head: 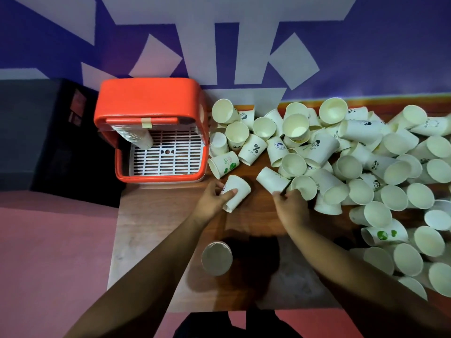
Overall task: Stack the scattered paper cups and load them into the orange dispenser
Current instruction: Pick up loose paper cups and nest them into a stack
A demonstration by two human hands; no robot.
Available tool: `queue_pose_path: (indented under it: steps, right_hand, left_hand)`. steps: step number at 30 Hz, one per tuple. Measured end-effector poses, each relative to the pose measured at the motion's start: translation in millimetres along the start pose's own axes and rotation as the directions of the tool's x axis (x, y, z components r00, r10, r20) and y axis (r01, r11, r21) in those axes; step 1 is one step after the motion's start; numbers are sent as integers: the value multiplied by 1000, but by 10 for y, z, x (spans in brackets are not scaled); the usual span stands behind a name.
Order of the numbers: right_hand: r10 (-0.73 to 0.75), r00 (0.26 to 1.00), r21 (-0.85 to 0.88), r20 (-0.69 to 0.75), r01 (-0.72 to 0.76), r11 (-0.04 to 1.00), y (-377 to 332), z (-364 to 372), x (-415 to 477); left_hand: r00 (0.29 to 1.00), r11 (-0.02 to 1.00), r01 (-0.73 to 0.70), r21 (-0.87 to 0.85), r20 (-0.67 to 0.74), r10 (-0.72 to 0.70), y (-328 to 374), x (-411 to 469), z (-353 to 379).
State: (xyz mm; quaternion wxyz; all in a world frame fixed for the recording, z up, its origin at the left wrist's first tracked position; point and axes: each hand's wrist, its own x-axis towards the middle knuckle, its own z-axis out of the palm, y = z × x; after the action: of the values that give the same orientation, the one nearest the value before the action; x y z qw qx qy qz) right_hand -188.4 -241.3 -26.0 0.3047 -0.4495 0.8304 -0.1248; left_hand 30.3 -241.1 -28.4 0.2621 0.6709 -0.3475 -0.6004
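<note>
Brown wooden table [151,215]. Your left hand [212,203] — fingers curled round white printed paper cup [238,191]. Your right hand [292,208] touches plain white paper cup [271,178] — grip unclear.

I count one orange dispenser [146,98], with one white grille tray [168,156] and one stack of cups [136,136] inside. One wooden table [151,215]. Two hands, left hand [212,200] and right hand [291,207]; one held cup [235,192] in the left. Loose paper cups [319,147] run to several dozen, too heaped for my exact tally.
</note>
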Motion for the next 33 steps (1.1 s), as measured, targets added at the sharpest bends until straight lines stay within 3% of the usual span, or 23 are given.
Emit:
queue_pose_path:
  steps: [4,9,17,22,26,33]
  right_hand:
    - [45,999,-42,-16,-46,998,-91,67,91]
    - [35,996,91,77,-42,995,-14,120,252]
    - [-305,947,186,100,283,941,-63,-231,-313]
    - [-414,910,223,22,399,889,-53,-435,-743]
    - [-413,900,276,141,365,889,-79,-529,-962]
    - [-410,896,355,173,331,874,-13,-541,-1177]
  left_hand:
    - [1000,1000,7,-18,-9,-7,-29,-58,-41]
    - [999,992,-22,-121,-25,19,-110,-176,-170]
    - [982,961,-125,-245,111,156,-150,-682,-519]
    - [965,942,-200,-268,112,237,-138,-1171,-672]
    - [947,956,-244,-161,172,271,-243,-1508,-650]
    - [937,921,-325,215,205,283,-685,-1685,-448]
